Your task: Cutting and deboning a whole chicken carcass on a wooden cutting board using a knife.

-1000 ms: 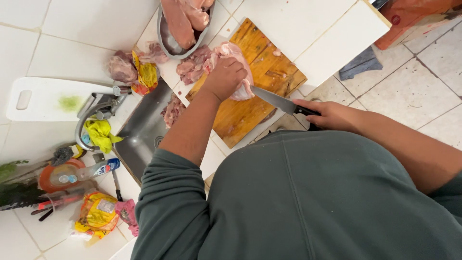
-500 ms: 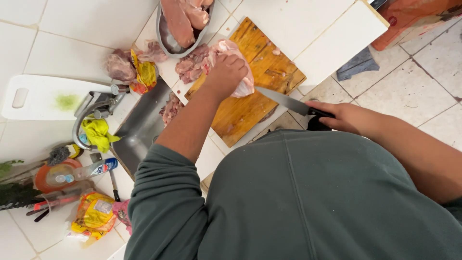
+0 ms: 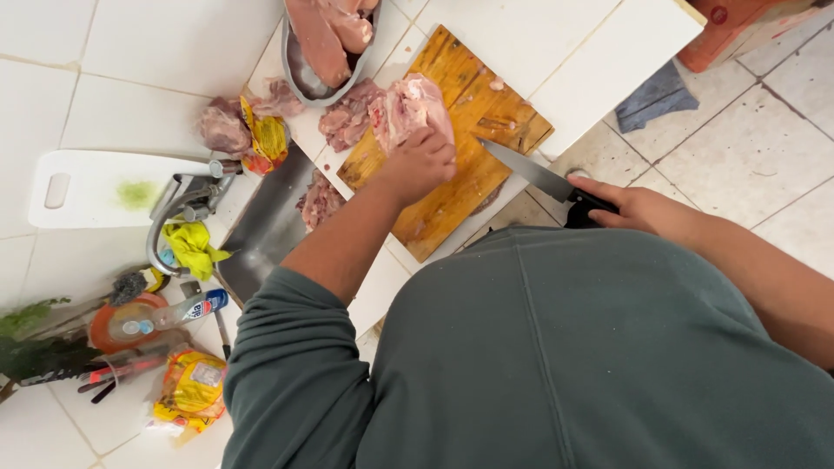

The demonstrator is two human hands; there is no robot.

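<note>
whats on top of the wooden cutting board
A raw chicken piece lies on the wooden cutting board, pressed by the left hand. The knife tip rests there too. The meat's underside is hidden.
</note>
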